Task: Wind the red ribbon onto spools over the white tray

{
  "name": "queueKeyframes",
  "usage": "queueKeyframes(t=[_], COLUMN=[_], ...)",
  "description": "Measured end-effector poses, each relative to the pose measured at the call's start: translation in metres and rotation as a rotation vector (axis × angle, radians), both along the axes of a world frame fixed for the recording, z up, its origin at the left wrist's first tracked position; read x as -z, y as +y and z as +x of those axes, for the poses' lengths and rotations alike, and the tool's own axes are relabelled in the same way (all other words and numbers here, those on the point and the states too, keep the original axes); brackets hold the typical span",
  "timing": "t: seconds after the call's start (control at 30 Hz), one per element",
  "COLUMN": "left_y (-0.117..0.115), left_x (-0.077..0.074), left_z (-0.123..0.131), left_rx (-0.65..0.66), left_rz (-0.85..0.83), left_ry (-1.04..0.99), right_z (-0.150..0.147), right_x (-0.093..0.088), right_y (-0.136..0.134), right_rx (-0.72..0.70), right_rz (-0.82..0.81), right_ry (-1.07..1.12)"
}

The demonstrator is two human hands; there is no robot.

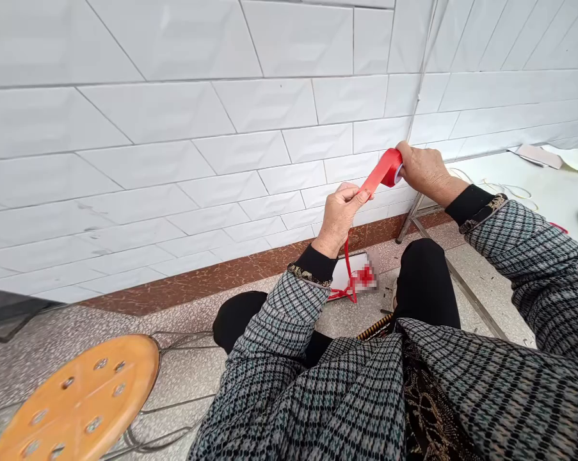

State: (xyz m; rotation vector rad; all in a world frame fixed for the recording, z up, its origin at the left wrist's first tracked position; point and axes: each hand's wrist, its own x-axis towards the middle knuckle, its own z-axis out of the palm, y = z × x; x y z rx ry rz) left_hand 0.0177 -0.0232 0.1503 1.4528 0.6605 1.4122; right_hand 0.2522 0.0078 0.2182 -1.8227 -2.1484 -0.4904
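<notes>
My right hand [424,169] is closed around a roll of red ribbon [391,168], held up in front of the white tiled wall. A stretch of the ribbon runs down and left from the roll to my left hand [340,211], which pinches it between thumb and fingers. Below that hand a thin red strand [348,262] hangs to a tangle of red ribbon lying on a white sheet [342,272] on the floor. Both arms are in checked grey sleeves with black cuffs.
An orange round stool [80,400] with holes in its seat stands at the lower left. A white table [533,186] on metal legs is at the right, with thin wire and paper on it. The floor is speckled stone.
</notes>
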Motion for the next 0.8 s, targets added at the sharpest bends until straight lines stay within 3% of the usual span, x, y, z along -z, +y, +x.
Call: queueKeyframes(t=[0.1, 0.33, 0.53, 0.8], left_y=[0.007, 0.023, 0.038, 0.055], left_x=[0.007, 0.029, 0.051, 0.082], left_z=[0.0, -0.006, -0.012, -0.023], left_rx=[-0.104, -0.196, -0.042, 0.229], left_rz=[-0.019, -0.109, -0.34, -0.67], left_ry=[0.005, 0.057, -0.013, -0.133], right_z=[-0.006, -0.024, -0.035, -0.041], right_x=[0.005, 0.016, 0.043, 0.109], right_y=[-0.001, 0.003, 0.026, 0.063], right_rx=[0.058, 0.159, 0.189, 0.144], right_rz=[-0.069, -0.242, -0.281, -0.451], right_ry=[-0.052, -0.13, -0.02, 0.305])
